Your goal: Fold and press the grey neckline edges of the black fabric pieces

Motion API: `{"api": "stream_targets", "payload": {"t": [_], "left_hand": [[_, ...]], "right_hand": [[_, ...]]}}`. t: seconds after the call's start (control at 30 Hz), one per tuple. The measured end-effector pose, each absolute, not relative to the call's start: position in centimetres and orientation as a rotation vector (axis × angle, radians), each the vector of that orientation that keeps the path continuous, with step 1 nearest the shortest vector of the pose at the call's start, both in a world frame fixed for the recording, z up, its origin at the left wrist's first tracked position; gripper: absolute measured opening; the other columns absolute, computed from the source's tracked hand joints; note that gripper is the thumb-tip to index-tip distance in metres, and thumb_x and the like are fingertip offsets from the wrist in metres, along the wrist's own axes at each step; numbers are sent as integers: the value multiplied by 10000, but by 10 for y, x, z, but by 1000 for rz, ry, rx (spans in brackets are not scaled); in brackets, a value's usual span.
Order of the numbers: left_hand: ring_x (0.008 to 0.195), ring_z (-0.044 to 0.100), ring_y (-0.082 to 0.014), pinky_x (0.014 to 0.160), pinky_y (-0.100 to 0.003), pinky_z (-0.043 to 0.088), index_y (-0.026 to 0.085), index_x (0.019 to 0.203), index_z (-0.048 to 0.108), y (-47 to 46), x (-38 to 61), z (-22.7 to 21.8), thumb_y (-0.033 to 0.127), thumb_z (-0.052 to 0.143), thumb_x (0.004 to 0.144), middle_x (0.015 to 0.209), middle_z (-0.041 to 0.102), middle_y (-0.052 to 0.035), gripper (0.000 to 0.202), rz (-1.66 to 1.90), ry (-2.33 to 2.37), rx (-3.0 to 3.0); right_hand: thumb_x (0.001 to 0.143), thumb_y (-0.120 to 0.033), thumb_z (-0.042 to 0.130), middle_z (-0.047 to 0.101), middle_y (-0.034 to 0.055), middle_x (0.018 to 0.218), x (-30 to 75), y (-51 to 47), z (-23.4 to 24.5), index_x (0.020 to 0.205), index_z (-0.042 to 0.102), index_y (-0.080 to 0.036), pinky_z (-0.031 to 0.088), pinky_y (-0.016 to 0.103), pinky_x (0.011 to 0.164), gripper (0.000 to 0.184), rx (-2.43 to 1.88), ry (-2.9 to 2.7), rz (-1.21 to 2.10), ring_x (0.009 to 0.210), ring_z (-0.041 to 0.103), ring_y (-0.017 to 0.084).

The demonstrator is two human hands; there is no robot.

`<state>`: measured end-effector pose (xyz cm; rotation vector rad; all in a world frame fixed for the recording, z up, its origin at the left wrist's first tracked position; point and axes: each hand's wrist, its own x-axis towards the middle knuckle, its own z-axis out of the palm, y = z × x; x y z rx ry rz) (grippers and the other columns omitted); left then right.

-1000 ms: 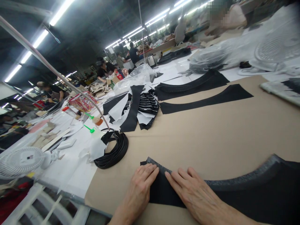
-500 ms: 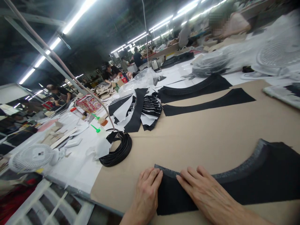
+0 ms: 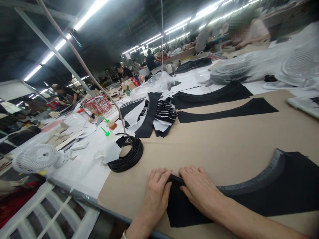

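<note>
Left hand (image 3: 156, 192), right hand (image 3: 200, 187): fingers pinching black panel (image 3: 286, 189), edge seemingly folded between; grey strip (image 3: 259, 182) (toward two o'clock) unfolded.

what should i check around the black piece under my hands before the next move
1. Left hand and right hand both at the upper edge of the near black piece: ok
2. Grey strip uncovered right of the hands: ok
3. Edge beneath the hands even: cannot tell, hidden
4. Slim black piece and black coil apart from it: ok
5. Right end of the piece: cannot tell, cut off
</note>
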<state>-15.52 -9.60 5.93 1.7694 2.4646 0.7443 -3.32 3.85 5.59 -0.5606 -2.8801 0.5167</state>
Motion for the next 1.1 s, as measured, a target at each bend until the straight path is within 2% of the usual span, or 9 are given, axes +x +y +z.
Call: {"api": "stream_targets", "payload": {"t": [0.1,0.2,0.3,0.4,0.57,0.73,0.93,1.1], "left_hand": [[1176,463,-218,996,-418,363,276,1196,570,-79,-165,78,110,561,827,1211,591,-29,405,657,2335,1646],[1111,495,-191,968,-396,327,311,1060,632,-66,-172,89,120,585,803,1089,622,15,324,527,2192,1615],[1049,515,-188,952,-394,307,276,925,661,-60,-176,91,143,588,805,999,631,9,193,479,2156,1608],[1026,522,-186,948,-388,301,255,870,662,-59,-179,88,157,594,809,972,634,5,134,474,2142,1607],[1018,527,-170,941,-376,292,275,884,675,-60,-179,87,142,574,831,956,629,22,175,511,2137,1618],[1003,538,-160,937,-369,294,293,902,686,-59,-178,85,104,556,837,937,640,30,238,564,2133,1653],[968,555,-158,931,-360,315,290,886,708,-60,-179,81,102,583,843,904,661,27,230,598,2125,1710],[974,546,-172,936,-394,284,303,921,720,-64,-181,80,148,564,897,892,680,11,221,567,2112,1804]], "right_hand": [[787,-101,591,634,82,1029,-38,44,68,1004,588,-181,340,421,858,232,-612,-2971,735,985,557,262],[770,-80,581,642,75,1004,-43,49,79,961,614,-175,354,375,811,215,-660,-3007,857,955,574,245],[760,-93,593,640,66,947,-45,51,81,902,632,-174,357,338,746,168,-685,-2997,874,882,581,231],[776,-105,581,641,61,926,-46,53,77,871,633,-175,350,325,738,129,-685,-2966,885,863,578,223],[790,-87,564,641,45,863,-42,54,68,843,626,-173,366,298,723,118,-610,-2915,910,807,573,197],[803,-45,531,623,40,912,-39,52,59,905,605,-174,388,302,797,180,-550,-2856,912,870,557,192],[822,-43,565,577,18,895,-33,51,48,874,567,-182,401,317,803,148,-446,-2733,955,863,532,187],[864,-43,539,560,29,913,-27,49,42,904,583,-187,380,347,803,156,-291,-2745,727,860,501,203]]}}
